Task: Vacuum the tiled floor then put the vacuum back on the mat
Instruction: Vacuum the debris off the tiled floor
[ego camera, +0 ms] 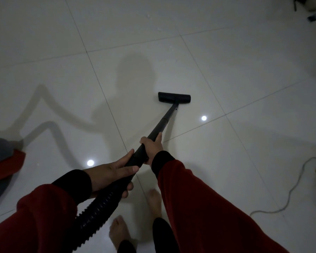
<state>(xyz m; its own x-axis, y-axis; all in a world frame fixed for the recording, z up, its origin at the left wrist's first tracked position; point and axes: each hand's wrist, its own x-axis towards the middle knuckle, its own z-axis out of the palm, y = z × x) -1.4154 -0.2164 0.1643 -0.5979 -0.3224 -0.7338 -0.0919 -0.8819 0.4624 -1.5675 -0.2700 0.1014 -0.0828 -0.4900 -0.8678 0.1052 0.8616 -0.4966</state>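
floor head [174,97] set flat on tiled floor [244,70], ahead of feet | wand [161,123] gripped mid-tube by right hand [152,147], fingers wrapped, for steering | left hand [110,173] closed round hose [98,203] joint, for push | mat [6,166] at left edge, well apart | vacuuming judged underway

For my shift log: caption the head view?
Both hands grip the vacuum wand, floor head flat on tile.

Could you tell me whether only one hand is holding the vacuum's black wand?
No, the left hand and right hand both grip the black vacuum wand.
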